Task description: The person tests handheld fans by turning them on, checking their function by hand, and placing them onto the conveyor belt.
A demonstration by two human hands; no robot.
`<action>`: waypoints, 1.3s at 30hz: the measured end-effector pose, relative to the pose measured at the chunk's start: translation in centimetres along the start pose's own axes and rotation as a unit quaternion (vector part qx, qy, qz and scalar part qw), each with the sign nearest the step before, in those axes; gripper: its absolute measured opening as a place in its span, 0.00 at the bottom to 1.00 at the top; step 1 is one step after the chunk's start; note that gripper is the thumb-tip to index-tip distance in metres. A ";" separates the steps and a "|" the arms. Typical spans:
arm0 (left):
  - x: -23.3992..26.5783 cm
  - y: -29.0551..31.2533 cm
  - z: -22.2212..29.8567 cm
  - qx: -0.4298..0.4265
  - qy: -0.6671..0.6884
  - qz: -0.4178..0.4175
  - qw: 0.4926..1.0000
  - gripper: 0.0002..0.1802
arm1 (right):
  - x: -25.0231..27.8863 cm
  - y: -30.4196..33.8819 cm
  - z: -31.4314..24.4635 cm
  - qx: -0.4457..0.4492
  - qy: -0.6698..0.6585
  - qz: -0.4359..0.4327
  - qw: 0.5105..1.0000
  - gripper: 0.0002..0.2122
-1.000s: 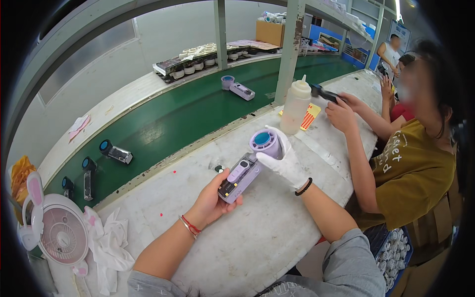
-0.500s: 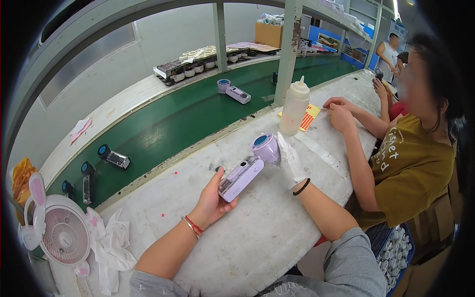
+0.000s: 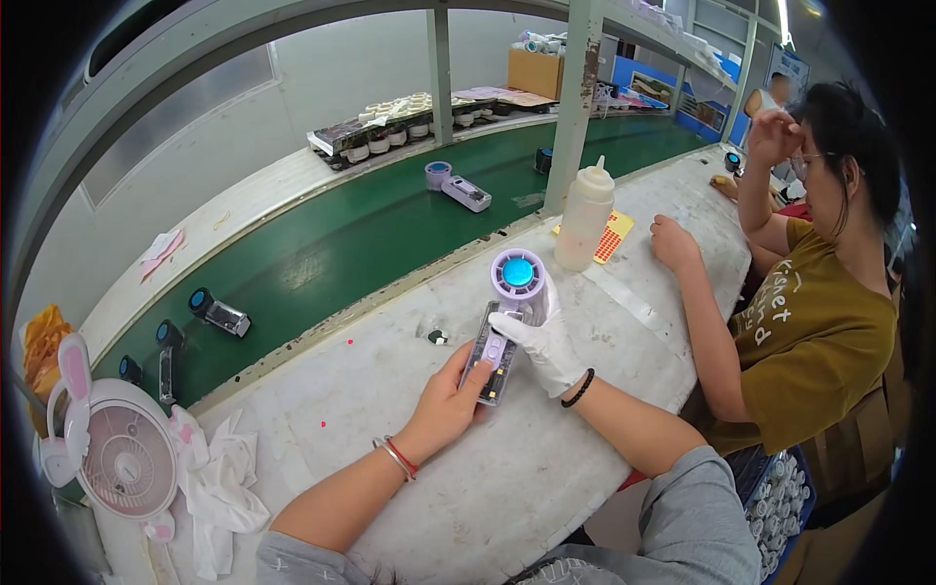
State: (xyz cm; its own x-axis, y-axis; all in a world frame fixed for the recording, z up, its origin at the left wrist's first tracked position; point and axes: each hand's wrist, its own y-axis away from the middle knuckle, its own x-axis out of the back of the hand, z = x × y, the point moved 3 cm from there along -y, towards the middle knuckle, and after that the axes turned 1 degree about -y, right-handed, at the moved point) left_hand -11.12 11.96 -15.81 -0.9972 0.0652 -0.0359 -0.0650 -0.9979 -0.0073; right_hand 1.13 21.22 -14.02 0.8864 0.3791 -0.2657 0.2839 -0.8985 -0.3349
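A lilac handheld fan (image 3: 517, 277) with a round head, a blue disc at its centre and a clear-sided handle is held above the white tabletop. My bare left hand (image 3: 447, 408) is closed around the lower handle, its thumb on the front. In a white glove, my right hand (image 3: 548, 346) grips the fan where head and handle meet. The right thumb lies across the front; the other fingers are mostly hidden behind. A small black-and-white piece (image 3: 438, 337) lies on the table left of the handle.
A green conveyor belt (image 3: 322, 263) carries several handheld fans, one lilac (image 3: 466, 193). A squeeze bottle (image 3: 586, 219) stands by a yellow sticker sheet (image 3: 613, 237) and a metal post (image 3: 575, 107). At left are a rabbit-eared fan (image 3: 127, 458) and white cloth (image 3: 222, 487). A co-worker (image 3: 795, 331) sits at right.
The fan has turned upright, its blue-centred face toward me. My right hand has moved from beside the head to grip its neck. Belt fans shifted slightly left. The co-worker's hand rose to their head.
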 end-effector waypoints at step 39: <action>0.8 -0.2 1.3 -0.159 -0.370 0.030 0.915 0.43 | 0.2 0.8 0.1 -0.197 -0.119 -0.164 0.959 0.30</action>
State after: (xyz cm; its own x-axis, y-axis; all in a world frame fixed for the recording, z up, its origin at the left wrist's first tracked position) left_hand -11.93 12.16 -14.57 -0.7574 -0.1277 0.6403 -0.1137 -0.9399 -0.3219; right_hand 1.50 20.59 -14.42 0.6311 0.6531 -0.4185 0.6908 -0.7187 -0.0798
